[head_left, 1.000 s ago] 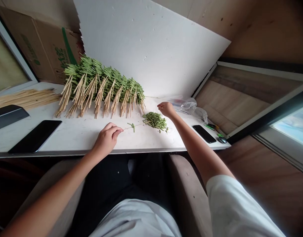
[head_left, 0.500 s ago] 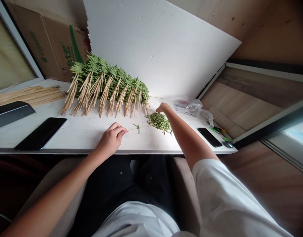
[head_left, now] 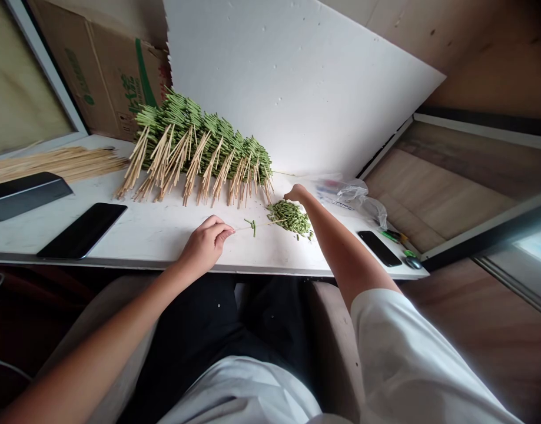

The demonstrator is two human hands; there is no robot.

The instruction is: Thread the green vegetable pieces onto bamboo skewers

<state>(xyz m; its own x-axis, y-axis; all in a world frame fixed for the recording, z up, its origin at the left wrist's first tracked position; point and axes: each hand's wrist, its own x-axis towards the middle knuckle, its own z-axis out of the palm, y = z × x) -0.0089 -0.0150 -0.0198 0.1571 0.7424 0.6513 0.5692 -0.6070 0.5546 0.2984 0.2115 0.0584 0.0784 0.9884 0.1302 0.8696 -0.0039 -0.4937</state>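
My left hand [head_left: 207,242] pinches one end of a thin wooden skewer [head_left: 268,224], which points right with a few short green pieces [head_left: 253,227] threaded on it. The skewer's far end reaches the small heap of cut green pieces [head_left: 291,217]. Just above that heap is my right hand [head_left: 296,193], its fingers bent down and mostly hidden behind the hand; what they hold, if anything, cannot be made out. Behind my left hand lies a long stack of filled green skewers [head_left: 203,132], their bare stick ends toward me.
Loose skewers [head_left: 67,164], a dark stand [head_left: 27,194] and a black tablet [head_left: 85,231] lie at the left. At the right are a clear plastic bag [head_left: 349,193], a black phone [head_left: 379,248] and a mouse [head_left: 414,262]. A cardboard box [head_left: 105,76] stands behind.
The whole view has shifted slightly, moving the table's things a little to the right in the picture. Both hands keep nearly the same places over the table.
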